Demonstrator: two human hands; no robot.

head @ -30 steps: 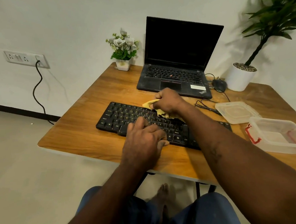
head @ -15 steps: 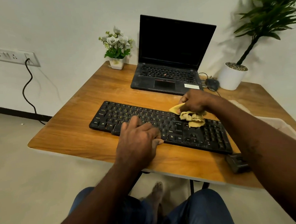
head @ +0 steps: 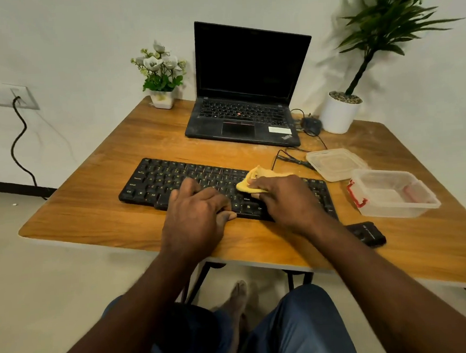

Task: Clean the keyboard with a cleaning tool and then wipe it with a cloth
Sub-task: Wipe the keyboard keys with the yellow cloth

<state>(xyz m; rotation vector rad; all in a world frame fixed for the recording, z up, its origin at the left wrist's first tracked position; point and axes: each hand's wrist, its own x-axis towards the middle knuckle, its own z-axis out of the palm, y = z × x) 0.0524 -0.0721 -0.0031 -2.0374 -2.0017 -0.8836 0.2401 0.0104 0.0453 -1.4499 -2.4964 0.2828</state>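
A black keyboard (head: 160,178) lies across the wooden table (head: 91,222) in front of me. My right hand (head: 286,200) presses a lump of yellow cleaning gel (head: 247,182) onto the keys right of the keyboard's middle, fingers curled over it. My left hand (head: 196,220) rests on the keyboard's front edge near the middle, fingers laid on the keys, holding the board down. The right end of the keyboard is partly hidden under my right hand and wrist.
An open black laptop (head: 246,112) stands behind the keyboard, with a mouse (head: 311,124) and cable. A clear plastic box (head: 393,192) and its lid (head: 335,163) lie at the right. A small black object (head: 366,233) lies near the front edge. Flower pot (head: 161,98) and potted plant (head: 339,113) stand at the back.
My right hand with the yellow gel went right along the keyboard, then came back towards the middle and pressed down. My left hand stayed on the front edge. The camera view shifted.
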